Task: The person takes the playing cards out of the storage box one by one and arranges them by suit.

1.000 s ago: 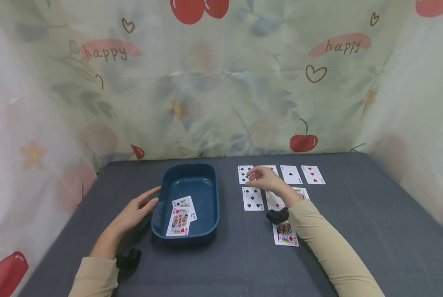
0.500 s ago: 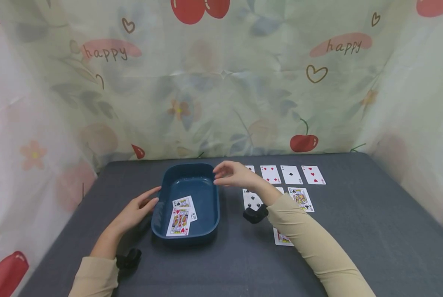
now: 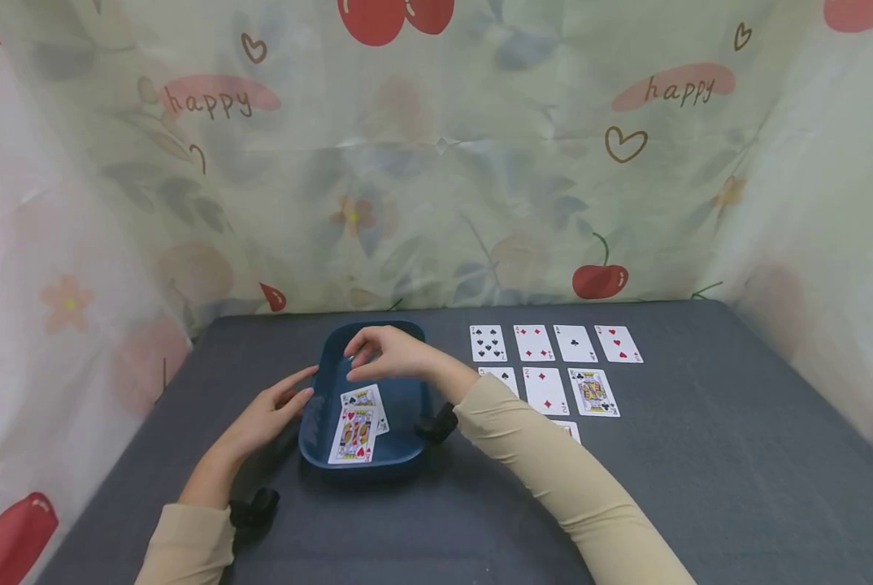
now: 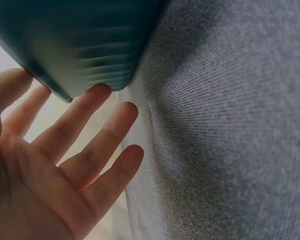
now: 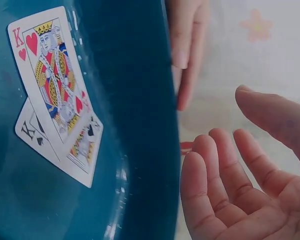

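Note:
A dark blue oblong tray (image 3: 405, 431) holds two playing cards. The king of hearts (image 3: 353, 437) overlaps the king of spades (image 5: 87, 150) inside it. Over the tray's far half hovers my right hand (image 3: 396, 355), palm down, fingers loosely bent. In the right wrist view there is a gap between thumb and fingers, with no card there. My left hand (image 3: 270, 413) rests its fingertips against the tray's left rim. Its fingers are spread and fairly straight in the left wrist view, next to the tray's ribbed outer wall (image 4: 90, 45).
Right of the tray, cards lie face up in rows. The far row runs seven of spades (image 3: 488, 344), four of diamonds (image 3: 534, 344), ace of clubs (image 3: 575, 344), three of hearts (image 3: 619, 344). Nearer are a partly covered spade card (image 3: 505, 377), two of diamonds (image 3: 546, 392) and king of clubs (image 3: 593, 393).
My right hand has swept left from above the cards, across the tray's right rim, to over the tray. The left hand and both kings in the tray stay put.

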Action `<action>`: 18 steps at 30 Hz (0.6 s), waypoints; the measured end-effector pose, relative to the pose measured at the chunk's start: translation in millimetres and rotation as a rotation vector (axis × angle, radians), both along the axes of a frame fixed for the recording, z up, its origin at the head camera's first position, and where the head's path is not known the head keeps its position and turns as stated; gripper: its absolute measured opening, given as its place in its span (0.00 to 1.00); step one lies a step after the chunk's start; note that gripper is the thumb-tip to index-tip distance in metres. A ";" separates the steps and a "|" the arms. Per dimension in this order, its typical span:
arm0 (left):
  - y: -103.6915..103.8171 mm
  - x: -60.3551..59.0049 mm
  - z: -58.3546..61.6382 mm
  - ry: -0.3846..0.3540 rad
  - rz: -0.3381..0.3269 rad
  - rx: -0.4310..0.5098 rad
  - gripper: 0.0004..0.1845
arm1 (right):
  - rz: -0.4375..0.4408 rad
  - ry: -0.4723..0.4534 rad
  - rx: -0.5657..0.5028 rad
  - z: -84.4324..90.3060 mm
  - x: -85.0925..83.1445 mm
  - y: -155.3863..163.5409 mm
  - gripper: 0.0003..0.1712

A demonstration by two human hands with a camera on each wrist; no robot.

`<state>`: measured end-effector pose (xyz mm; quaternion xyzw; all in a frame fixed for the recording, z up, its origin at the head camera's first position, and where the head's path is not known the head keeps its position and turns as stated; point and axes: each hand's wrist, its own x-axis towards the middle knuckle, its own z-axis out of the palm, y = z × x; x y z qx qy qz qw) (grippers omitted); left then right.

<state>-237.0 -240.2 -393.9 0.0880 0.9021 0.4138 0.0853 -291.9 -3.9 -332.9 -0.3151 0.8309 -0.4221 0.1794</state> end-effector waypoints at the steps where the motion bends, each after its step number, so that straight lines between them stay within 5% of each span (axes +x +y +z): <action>1: 0.0 0.1 0.1 0.002 -0.001 0.001 0.30 | -0.002 -0.002 0.012 -1.2 -0.2 -3.3 0.22; 18: -0.8 1.2 1.5 0.020 -0.018 -0.005 0.29 | -0.044 -0.097 0.216 -33.5 -11.2 -33.6 0.27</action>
